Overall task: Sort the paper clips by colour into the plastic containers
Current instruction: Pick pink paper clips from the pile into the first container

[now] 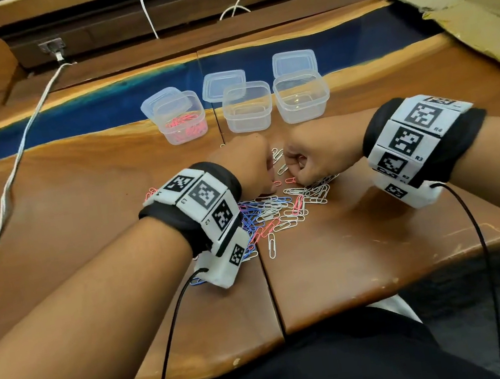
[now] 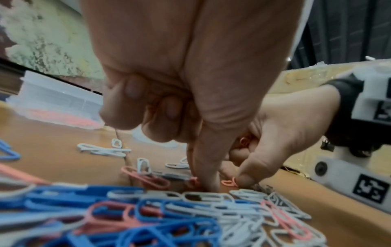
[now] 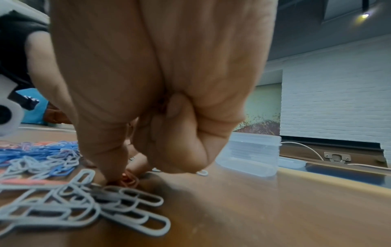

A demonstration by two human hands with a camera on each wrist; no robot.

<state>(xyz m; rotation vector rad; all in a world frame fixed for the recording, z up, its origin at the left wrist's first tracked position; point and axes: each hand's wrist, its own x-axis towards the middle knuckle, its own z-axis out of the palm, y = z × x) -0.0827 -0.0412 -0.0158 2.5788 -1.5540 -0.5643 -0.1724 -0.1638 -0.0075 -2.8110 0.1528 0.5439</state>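
Your forearms fill the foreground, each wrist wrapped in a black band (image 1: 449, 140) carrying white marker blocks, as both hands work at the far edge of a loose heap of paper clips (image 1: 278, 211) on the wooden desk (image 1: 364, 243). The clips are thin coated wire loops in blue, white and pink; blue ones crowd the heap's left side under your left wrist, white ones spread to the right, and pink ones lie scattered through both. Your left hand (image 1: 248, 165) has its outer fingers curled into the palm while one straight fingertip (image 2: 208, 182) presses down on the desk beside a pink clip (image 2: 191, 182). Your right hand (image 1: 311, 155) is bunched tight, its thumb and a fingertip (image 2: 245, 179) pinching a second pink clip (image 2: 228, 182) at the surface; a few more pink clips seem tucked in its curled fingers, though the wrist view is too blurred to be sure. The two hands nearly touch. Beyond them stand three clear plastic containers in a row: the left container (image 1: 181, 118) holds a layer of pink clips, the middle container (image 1: 247, 107) and right container (image 1: 301, 97) show nothing inside. A loose lid (image 1: 223, 84) lies behind each. Open wood separates your knuckles from the containers, and a wide bare stretch runs right of the heap toward the desk's curved near edge. A white cable (image 1: 13, 179) crosses the desk well to the left; torn cardboard (image 1: 457, 2) overhangs the far right corner.
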